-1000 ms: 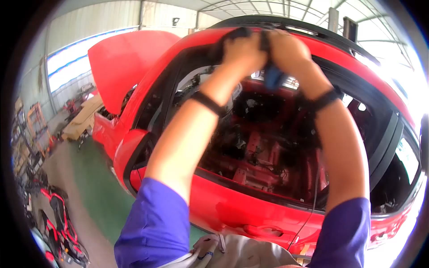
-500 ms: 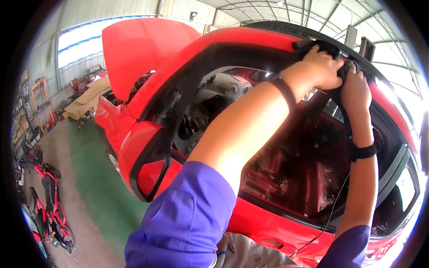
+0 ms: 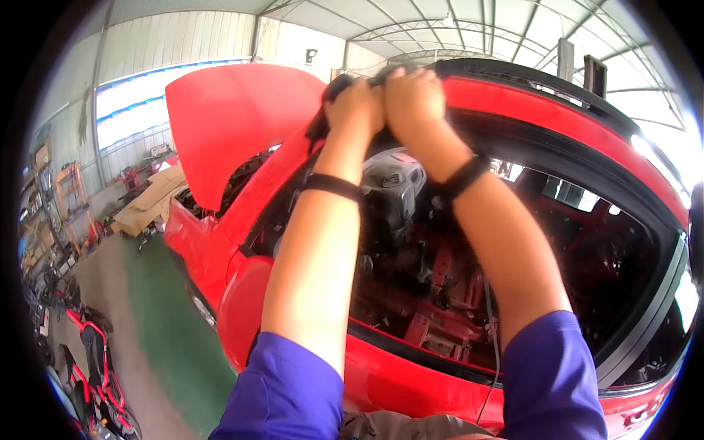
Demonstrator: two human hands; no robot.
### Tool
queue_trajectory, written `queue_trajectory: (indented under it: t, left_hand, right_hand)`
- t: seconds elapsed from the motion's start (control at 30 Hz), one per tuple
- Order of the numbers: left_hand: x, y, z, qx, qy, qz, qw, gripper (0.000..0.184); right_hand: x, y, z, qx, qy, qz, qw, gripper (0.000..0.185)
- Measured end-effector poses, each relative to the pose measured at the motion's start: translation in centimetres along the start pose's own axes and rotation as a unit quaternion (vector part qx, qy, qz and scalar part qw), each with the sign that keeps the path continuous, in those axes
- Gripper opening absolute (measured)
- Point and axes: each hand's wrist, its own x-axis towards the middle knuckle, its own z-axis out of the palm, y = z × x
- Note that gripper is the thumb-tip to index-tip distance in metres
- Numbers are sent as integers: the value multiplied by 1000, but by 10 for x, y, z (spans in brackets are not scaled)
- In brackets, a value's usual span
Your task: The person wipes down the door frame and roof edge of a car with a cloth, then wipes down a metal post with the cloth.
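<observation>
A dark cloth (image 3: 337,89) lies bunched over the front roof edge of a red car (image 3: 524,101), above the side window opening. My left hand (image 3: 355,108) is closed on the cloth, pressing it to the roof edge near the windshield pillar. Right beside it, my right hand (image 3: 413,97) also grips dark cloth, its fingers curled over the top of the roof. Both wrists wear black bands. Part of the cloth is hidden under my fingers.
The raised red hood (image 3: 235,117) stands at the front left, and the side mirror (image 3: 248,301) juts out below. A thin cable (image 3: 491,330) hangs along the door. Red-framed bikes (image 3: 95,359) and cardboard (image 3: 150,202) sit at the left.
Both hands have moved left along the roof edge with the dark cloth, from the rear part of the window opening to near the windshield pillar. The view has shifted slightly.
</observation>
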Motion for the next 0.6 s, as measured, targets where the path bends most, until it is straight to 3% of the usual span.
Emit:
queue_trajectory:
  t: [0.07,0.17,0.3,0.43,0.53,0.57,0.6]
  left_hand:
    - [3,-15,1,-1,18,-42,999,48]
    - [-12,-2,-18,53,-20,-34,998,38]
    - [3,-15,11,-46,57,-76,994,44]
    - [-6,19,20,-38,42,65,996,44]
    - [-18,63,39,-21,54,217,975,47]
    - [-24,79,46,-39,75,239,967,45]
    - [-35,95,49,-44,94,271,957,48]
  right_hand:
    - [0,-19,0,19,38,-4,999,35]
    - [2,-20,5,67,40,-40,996,34]
    - [-12,12,3,110,74,-107,985,29]
    - [-29,59,-15,74,33,-101,992,22]
    - [-44,115,-36,79,-11,-59,995,29]
    - [-50,137,-31,100,23,-61,993,35]
    - [-56,159,-22,122,95,-65,986,26]
